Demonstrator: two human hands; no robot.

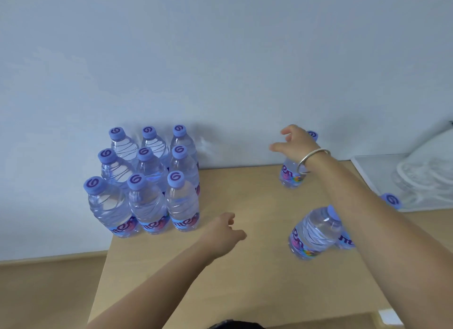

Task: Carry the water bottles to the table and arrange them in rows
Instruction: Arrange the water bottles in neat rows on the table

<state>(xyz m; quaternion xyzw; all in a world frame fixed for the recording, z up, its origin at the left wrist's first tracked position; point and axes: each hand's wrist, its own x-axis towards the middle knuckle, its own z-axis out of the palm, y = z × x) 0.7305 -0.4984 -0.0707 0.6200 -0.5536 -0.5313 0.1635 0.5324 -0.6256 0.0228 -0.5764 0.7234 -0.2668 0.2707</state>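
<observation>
Nine water bottles (144,179) stand upright in three rows at the table's (232,279) left back corner. The left hand (225,228) hovers relaxed, holding nothing. Three loose bottles (313,233) stand right; the right hand (294,142), fingers spread, grasps nothing.

I see bare table (245,189) between my hands; left of my left hand (226,228) a block of nine bottles (144,181) walls off the corner; a far bottle (291,174) stands just behind my right hand (294,142); two bottles (316,233) sit under that forearm.
</observation>
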